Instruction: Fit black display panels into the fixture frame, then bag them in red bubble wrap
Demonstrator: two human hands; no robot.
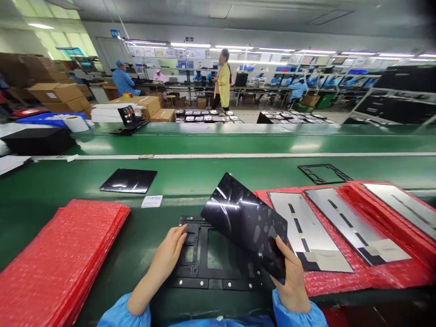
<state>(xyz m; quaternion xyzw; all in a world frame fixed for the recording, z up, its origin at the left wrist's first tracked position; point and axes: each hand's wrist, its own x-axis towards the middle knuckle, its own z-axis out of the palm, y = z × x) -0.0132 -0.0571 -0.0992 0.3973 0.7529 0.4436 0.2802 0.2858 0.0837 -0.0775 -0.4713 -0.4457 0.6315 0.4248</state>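
My right hand (291,277) grips the lower right corner of a glossy black screen panel (243,218), thumb on its face. The panel is tilted, and its surface shows reflections and bubble-like marks. Beneath it lies a black frame-like fixture (200,277) with cut-out windows and several silvery round dots along its near edge. The panel hides part of the fixture's right side. My left hand (170,250) has its fingers closed together on the fixture's left edge.
Red bubble wrap (61,254) is stacked at left. At right, silver-backed panels (327,231) lie on more red wrap. Further back are a dark panel (129,180), a handwritten label (151,201) and a thin black frame (323,174). Co-workers are beyond the green bench (218,168).
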